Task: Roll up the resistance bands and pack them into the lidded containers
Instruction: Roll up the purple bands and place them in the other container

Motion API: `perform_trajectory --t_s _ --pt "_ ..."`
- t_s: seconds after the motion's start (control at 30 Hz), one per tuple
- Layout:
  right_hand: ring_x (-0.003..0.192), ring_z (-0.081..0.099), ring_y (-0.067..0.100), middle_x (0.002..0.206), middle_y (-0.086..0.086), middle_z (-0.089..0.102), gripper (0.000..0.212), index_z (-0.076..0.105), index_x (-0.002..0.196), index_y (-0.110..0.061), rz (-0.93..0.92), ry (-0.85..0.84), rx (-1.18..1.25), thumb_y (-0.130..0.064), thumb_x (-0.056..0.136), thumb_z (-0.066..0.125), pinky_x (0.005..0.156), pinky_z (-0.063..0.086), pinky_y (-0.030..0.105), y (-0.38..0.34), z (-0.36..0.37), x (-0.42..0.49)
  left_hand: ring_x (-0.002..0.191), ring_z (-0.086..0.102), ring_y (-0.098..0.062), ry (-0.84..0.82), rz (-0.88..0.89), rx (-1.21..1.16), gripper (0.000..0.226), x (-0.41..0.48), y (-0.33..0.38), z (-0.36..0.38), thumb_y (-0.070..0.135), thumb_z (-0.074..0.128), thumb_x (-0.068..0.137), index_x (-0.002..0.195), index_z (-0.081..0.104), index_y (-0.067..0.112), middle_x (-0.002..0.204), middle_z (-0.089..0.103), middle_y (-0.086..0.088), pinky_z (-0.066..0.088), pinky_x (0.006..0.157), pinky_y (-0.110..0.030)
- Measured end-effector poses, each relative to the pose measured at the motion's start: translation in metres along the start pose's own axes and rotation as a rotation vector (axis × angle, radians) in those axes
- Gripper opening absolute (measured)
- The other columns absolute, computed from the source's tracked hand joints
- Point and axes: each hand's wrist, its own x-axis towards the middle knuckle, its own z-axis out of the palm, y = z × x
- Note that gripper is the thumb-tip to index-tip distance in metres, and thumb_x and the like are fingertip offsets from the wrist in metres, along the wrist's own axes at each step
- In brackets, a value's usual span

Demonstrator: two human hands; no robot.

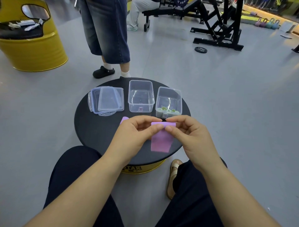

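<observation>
At frame centre, left hand [134, 131] and right hand [186, 129] pinch the purple band [161, 137] mid-roll; loosened fingers could let the springy roll unwind onto the bench [97, 129].

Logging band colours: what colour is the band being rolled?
Light purple; the band shows best in the head view.

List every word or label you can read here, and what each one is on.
"STAR": on the yellow drum beneath the black tabletop.
Round sign at the top edge: letters cut off, unreadable.
Purple sticker in the middle container, label in the right container: too small to read.
</observation>
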Motion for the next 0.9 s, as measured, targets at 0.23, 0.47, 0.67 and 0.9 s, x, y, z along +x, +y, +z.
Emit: perform_trajectory --t_s 0.23,0.47,0.67,0.9 --pt "0.084 0.067 0.003 0.088 -0.009 0.072 0.031 0.067 0.096 -0.022 0.080 -0.011 -0.034 -0.039 0.070 0.064 0.072 0.050 0.015 0.004 -0.001 0.001 0.088 0.069 -0.013 0.021 0.021 -0.002 0.019 0.002 -0.005 -0.001 0.020 0.074 0.073 0.092 0.072 0.021 0.091 0.075 0.005 0.054 0.081 -0.027" --pt "0.079 0.066 0.002 0.084 -0.009 0.073 0.026 0.068 0.091 -0.021 0.077 0.009 -0.037 -0.036 0.071 0.064 0.068 0.048 0.013 0.005 -0.001 0.000 0.093 0.068 -0.022 0.018 0.011 -0.010 0.022 0.002 -0.009 -0.001 0.008 0.074 0.076 0.091 0.072 0.024 0.095 0.074 0.001 0.054 0.089 -0.036" --pt "0.083 0.068 0.005 0.086 -0.008 0.074 0.022 0.068 0.093 -0.024 0.063 -0.001 -0.036 -0.030 0.072 0.067 0.075 0.052 0.017 0.008 -0.002 -0.001 0.090 0.069 -0.015 -0.002 -0.047 0.006 0.020 0.001 -0.009 -0.001 0.023 0.072 0.077 0.097 0.072 0.022 0.091 0.074 0.003 0.054 0.087 -0.036" --pt "0.086 0.066 0.003 0.089 -0.009 0.072 0.018 0.066 0.097 -0.025 0.092 -0.044 -0.050 -0.023 0.079 0.067 0.075 0.050 0.017 0.011 -0.002 0.000 0.089 0.069 -0.009 0.031 -0.020 0.007 0.017 0.001 -0.011 -0.002 0.013 0.074 0.076 0.088 0.073 0.024 0.090 0.074 0.007 0.054 0.083 -0.027"
